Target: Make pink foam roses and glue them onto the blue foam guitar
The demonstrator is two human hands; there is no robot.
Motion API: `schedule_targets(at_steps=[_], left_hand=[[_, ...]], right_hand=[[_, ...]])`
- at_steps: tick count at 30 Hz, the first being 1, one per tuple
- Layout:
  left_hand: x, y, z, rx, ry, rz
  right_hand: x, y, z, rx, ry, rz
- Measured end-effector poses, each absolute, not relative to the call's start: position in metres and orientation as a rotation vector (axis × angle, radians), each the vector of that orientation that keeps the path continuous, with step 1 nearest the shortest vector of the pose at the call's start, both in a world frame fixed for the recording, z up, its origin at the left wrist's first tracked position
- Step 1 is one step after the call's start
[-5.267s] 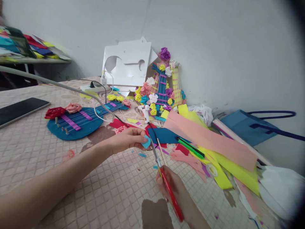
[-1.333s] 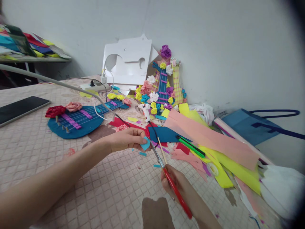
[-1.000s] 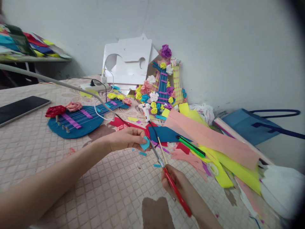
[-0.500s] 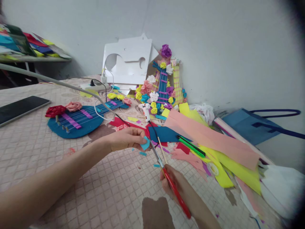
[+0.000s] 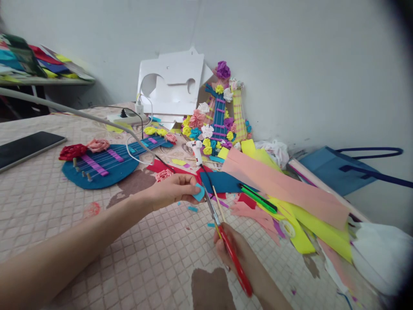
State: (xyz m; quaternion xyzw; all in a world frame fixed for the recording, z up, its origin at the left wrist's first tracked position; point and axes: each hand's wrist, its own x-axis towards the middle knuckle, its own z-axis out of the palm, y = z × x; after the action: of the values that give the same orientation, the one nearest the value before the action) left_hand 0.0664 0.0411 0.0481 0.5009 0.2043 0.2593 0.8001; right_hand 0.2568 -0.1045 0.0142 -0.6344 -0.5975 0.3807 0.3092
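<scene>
Between the thumb and fingers of my left hand (image 5: 176,189) is a small piece of light blue paper (image 5: 199,192). My right hand (image 5: 234,247) grips red-handled scissors (image 5: 234,262), with the blades pointing up and away, right beside the blue piece. Whether the blades touch the paper I cannot tell. A thin wooden stick (image 5: 218,203) also sticks out ahead of my right hand; whether the hand holds it is unclear. Small blue scraps (image 5: 192,209) lie on the table below. A white glue gun (image 5: 195,151) stands just beyond my left hand.
A blue paper guitar (image 5: 100,165) with paper roses lies at left, near a phone (image 5: 30,148). A lamp's bent arm (image 5: 80,113) crosses above. Flower-covered paper guitars (image 5: 219,116) lean on the wall. Pink paper (image 5: 284,189), a green cutter (image 5: 258,199) and tape (image 5: 287,229) lie right.
Both hands keep nearly the same place and hold. The scissors have tilted and shifted slightly left, and the blue piece has turned a little. The whole view has shifted slightly.
</scene>
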Motion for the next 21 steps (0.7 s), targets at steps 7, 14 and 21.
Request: schedule_targets(at_steps=[7,14,21], left_hand=[[0.0646,0.0437,0.0472,1.084,0.422,0.539],[0.0638,0.0439,0.0465,1.084,0.406,0.534],[0.0632,0.0446,0.0471,1.092,0.412,0.519]], right_hand=[[0.2566,-0.1027,0.0158,-1.684,-1.553,1.041],[0.2536,-0.1067,0.0162,-1.622,-1.544,1.126],[0.2554,-0.1044,0.0211,-1.672,-1.579,1.074]])
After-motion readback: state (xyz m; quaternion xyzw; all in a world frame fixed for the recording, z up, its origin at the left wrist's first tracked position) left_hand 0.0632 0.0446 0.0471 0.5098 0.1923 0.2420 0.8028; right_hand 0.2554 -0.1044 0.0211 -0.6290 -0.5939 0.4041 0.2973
